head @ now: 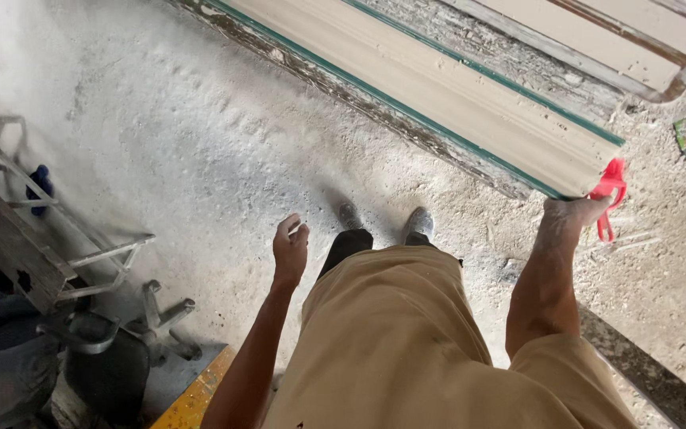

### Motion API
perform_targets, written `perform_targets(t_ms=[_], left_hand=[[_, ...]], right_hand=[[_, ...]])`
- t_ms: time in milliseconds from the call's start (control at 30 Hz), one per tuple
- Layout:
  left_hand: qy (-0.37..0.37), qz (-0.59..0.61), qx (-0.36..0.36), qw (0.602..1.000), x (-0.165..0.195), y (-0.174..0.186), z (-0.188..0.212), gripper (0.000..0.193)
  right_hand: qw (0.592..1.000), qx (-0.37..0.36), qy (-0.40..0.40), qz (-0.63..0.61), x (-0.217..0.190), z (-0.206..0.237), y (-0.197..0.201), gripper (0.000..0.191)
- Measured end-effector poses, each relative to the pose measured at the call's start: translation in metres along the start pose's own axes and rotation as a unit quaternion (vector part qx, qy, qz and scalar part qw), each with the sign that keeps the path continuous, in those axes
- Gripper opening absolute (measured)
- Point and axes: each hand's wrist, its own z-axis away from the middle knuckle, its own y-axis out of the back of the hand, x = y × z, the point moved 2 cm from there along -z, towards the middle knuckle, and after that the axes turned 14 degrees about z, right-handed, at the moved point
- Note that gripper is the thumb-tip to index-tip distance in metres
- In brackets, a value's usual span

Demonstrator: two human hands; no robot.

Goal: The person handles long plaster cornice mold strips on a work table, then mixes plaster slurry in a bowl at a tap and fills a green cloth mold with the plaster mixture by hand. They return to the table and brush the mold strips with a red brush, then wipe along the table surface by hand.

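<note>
Item: long cream moulded board (438,87) with a green strip along its edges, running from the upper left of the view down to the right.
Position: the near end is off the floor (200,143), borne by the right hand (569,213); the far end runs out of view, so its support cannot be told. A second, similar board (597,36) lies just beyond it, with worn, flaking wood between the two.

Right hand: pressed under or against the near end of the board, dusted white. The fingers are hidden behind the board end, so whether they close around it cannot be told. A red looped strap or handle (609,195) hangs just beside this hand; whether it is held is unclear.

Left hand: (290,246) free at the person's side, fingers loosely curled, holding nothing, well apart from the board.

Progress, as judged: the board's near end is up and supported, so handling is under way. It rests on no counter or stand here, so setting it down remains.

Surroundings: dusty floor with wood scraps at right; the person's shoes (387,222) below the board; a metal frame (81,254) and a swivel-chair base (160,318) at left.
</note>
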Motion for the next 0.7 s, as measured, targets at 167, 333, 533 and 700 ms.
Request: perform_targets(t_ms=[167,333,533,700], left_hand=[[-0.071,-0.031,-0.049,0.996,0.02,-0.022,-0.025,0.038],[-0.056,-0.018,-0.052,0.997,0.039,-0.032,-0.024,0.041],[0.011,0.016,0.006,1.0,0.012,-0.013,0.01,0.04],[0.095,0.069,0.034,0.993,-0.018,-0.005,0.011,0.044]], right_hand=[[0.987,-0.068,0.106,0.103,-0.008,-0.004,0.004,0.071],[0.868,0.22,0.375,0.24,-0.059,-0.004,0.026,0.071],[0.811,0.068,0.442,0.376,-0.093,-0.018,0.001,0.068],[0.773,-0.136,0.284,0.551,0.009,-0.011,-0.106,0.056]])
